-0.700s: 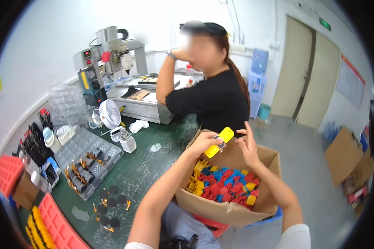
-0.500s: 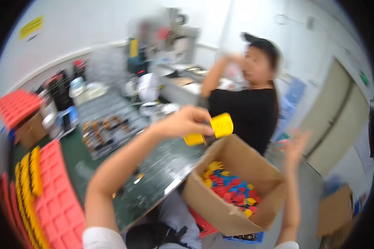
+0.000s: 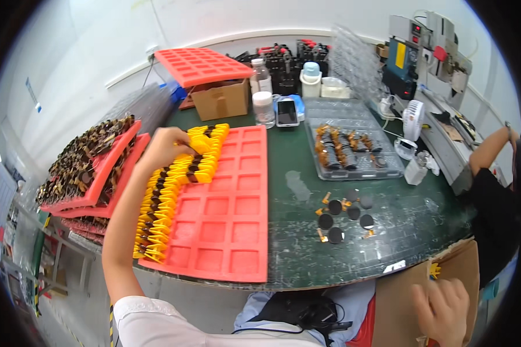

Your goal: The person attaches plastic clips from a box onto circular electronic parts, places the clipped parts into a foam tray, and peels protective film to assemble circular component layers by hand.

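My left hand [image 3: 169, 149] is closed in a pinch on a yellow plastic clip [image 3: 201, 143]. It is at the far end of the salmon-pink compartment tray [image 3: 250, 211], where rows of yellow clips with dark middles [image 3: 156, 214] stand packed along the left side. The fingers partly hide the held clip. At the lower right, my right hand [image 3: 443, 309] is above the cardboard box [image 3: 402, 301], its fingers loosely apart and nothing visible in them. A bit of yellow [image 3: 435, 270] shows inside the box; the rest of its inside is hidden.
Black discs [image 3: 336, 234] and small orange parts lie on the green table [image 3: 295, 260]. Behind them is a clear plastic tray [image 3: 359, 170] of parts. Loaded pink trays [image 3: 92, 173] are stacked at left. A phone [image 3: 287, 112], bottles and a small fan [image 3: 413, 120] stand farther back.
The view has swung left. My left hand has carried the yellow clip from near the box to the pink tray's rows. My right hand now is over the box.
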A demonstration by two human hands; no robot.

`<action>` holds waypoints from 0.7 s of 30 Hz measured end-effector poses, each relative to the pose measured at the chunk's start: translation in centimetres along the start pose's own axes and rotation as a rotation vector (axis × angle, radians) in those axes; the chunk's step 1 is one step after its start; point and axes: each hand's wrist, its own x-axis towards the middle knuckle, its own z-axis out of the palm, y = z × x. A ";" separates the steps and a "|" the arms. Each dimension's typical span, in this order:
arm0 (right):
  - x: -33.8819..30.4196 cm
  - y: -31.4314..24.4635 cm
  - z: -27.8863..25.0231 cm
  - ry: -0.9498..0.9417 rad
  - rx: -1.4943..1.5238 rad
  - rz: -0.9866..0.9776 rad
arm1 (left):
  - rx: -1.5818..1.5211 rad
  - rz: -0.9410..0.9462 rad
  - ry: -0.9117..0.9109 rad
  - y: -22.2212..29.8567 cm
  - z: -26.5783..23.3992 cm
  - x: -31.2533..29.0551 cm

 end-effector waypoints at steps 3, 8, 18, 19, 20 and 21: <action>4.0 1.2 5.4 -0.155 0.450 -0.135 | 0.023 -0.029 -0.214 -0.8 1.4 -2.5; 6.6 0.8 8.0 -0.183 0.312 -0.145 | 0.085 -0.002 -0.373 -1.8 3.2 -2.2; 7.1 0.2 9.6 -0.205 0.408 -0.178 | 0.186 0.008 -0.412 -4.2 3.7 -3.0; 7.0 0.2 9.7 -0.207 0.410 -0.173 | 0.160 0.006 -0.411 -4.1 3.8 -3.1; 7.0 0.1 9.9 -0.219 0.403 -0.193 | 0.162 0.010 -0.415 -4.3 3.8 -3.1; 7.0 0.1 10.0 -0.230 0.396 -0.214 | 0.157 0.009 -0.435 -4.5 4.0 -3.3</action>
